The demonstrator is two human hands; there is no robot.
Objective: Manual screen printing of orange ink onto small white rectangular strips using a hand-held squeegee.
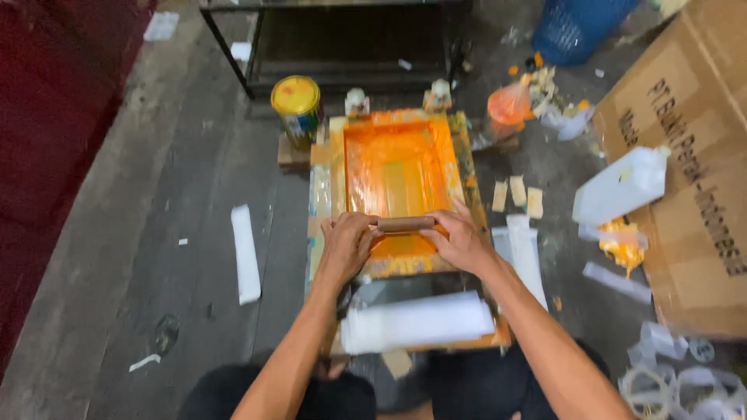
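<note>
Wooden squeegee handle | between both grips | left hand, right hand clasp ends

Both hands, left hand and right hand, sit on the squeegee inside the screen frame. Paint can behind-left, plastic bag behind-right, paper stack in front, cardboard box far right.

1. Left hand: bare, no glove, ring or watch in view.
2. Right hand: bare too, nothing on the fingers or wrist.
3. Both forearms: uncovered to the bottom edge of the view, no sleeve showing.
4. Legs: dark trousers or shorts, black or near it.
</note>
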